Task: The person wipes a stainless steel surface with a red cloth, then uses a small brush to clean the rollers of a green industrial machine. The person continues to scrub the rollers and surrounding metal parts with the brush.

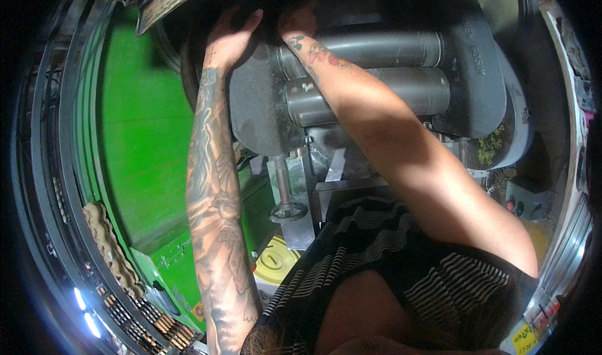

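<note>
My left hand (233, 34) reaches to the far side of a machine with two metal rollers. Its thumb stands out to the right, and its other fingers fade into shadow. Below the wrist is the rounded grey end housing (256, 101) of the machine. Close by on the right, my right hand (298, 20) is in deep shade beyond the upper roller (376, 49); what its fingers touch cannot be made out. My right forearm crosses above both the upper and the lower roller (404, 89). Whether either hand holds something is hidden by the dark.
A small handwheel (288, 211) on a threaded screw hangs under the left housing. The right housing (475, 77) bears raised lettering. To the left stands a large green metal panel (146, 134). A yellow lid (277, 261) lies below, and a grey control box (524, 202) with a red button is at right.
</note>
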